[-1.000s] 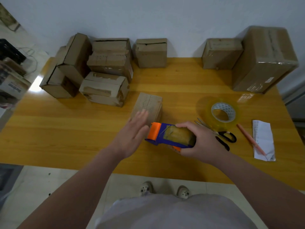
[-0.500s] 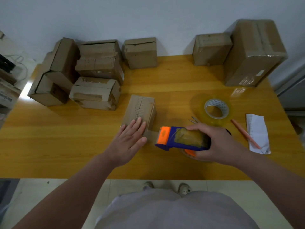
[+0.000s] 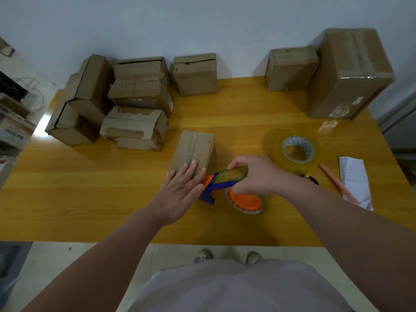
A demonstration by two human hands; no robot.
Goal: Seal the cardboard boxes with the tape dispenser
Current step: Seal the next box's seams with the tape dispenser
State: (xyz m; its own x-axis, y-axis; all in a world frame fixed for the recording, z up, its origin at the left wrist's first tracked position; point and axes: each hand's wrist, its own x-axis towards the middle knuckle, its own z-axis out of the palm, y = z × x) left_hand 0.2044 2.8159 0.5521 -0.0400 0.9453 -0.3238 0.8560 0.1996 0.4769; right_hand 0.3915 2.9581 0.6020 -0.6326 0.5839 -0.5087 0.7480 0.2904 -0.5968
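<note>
The left hand lies flat on the small box. Beside it, the right hand grips the tape dispenser.

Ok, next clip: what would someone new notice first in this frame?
The two hands at the middle of the table: the left hand lies flat on the near end of a small cardboard box, while the right hand grips a blue and orange tape dispenser right beside it. Next come the heap of cardboard boxes at the back left and a clear tape roll lying to the right.
</note>
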